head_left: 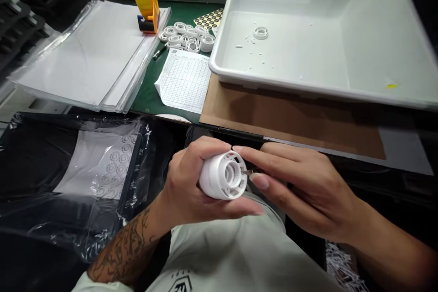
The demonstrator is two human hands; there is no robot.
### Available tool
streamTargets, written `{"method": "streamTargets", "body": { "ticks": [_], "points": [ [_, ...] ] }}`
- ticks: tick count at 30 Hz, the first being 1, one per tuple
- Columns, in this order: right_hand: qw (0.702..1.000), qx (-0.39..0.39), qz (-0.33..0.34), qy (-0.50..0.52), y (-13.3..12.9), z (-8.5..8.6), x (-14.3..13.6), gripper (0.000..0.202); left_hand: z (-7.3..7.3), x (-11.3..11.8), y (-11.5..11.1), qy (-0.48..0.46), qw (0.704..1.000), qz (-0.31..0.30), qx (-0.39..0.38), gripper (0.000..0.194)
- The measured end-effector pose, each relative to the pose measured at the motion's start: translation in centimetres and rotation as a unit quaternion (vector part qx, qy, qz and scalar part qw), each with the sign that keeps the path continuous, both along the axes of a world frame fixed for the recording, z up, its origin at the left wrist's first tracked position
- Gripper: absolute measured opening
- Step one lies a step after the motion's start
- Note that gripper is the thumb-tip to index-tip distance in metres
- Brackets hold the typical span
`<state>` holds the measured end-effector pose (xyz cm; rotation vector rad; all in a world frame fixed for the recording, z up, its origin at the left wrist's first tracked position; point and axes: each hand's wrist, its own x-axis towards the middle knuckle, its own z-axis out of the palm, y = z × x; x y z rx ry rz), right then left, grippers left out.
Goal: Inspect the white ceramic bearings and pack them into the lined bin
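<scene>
My left hand [195, 178] is wrapped round a short stack of white plastic rings [212, 178], with the slotted open end turned to the right. Inside that end a smaller inner ring shows. My right hand [301, 182] pinches a thin metal tool [249, 172] between thumb and fingers; most of it is hidden. Its tip touches the slotted rim of the end ring. The right index fingertip rests close to the top of that rim. Both hands are above my lap, in front of the bench edge.
A large white tray [290, 66] holds one white ring [260, 33] and small scraps. More rings [185, 36] lie beside a printed sheet [185, 80], a tape dispenser [148, 7] and stacked plastic bags [82, 50]. At left, a bag-lined dark crate [137, 159] contains rings.
</scene>
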<state>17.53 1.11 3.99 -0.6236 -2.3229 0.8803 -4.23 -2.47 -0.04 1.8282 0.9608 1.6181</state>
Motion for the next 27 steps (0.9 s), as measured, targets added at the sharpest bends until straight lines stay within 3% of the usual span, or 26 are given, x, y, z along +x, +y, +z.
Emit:
{"method": "streamTargets", "body": {
  "ticks": [12, 21, 27],
  "points": [
    [0.998, -0.044, 0.033, 0.0, 0.4, -0.1, 0.7, 0.031, 0.0, 0.0, 0.4, 0.003, 0.999, -0.016, 0.038, 0.071],
    [0.999, 0.028, 0.003, -0.035, -0.2, 0.0, 0.5, 0.035, -0.8, 0.5, 0.2, -0.015, 0.999, 0.002, 0.045, 0.072],
    [1.0, 0.002, 0.001, -0.024, 0.0, 0.3, 0.9, 0.034, -0.9, 0.7, 0.2, -0.076, 0.997, -0.001, -0.024, 0.073]
  ]
}}
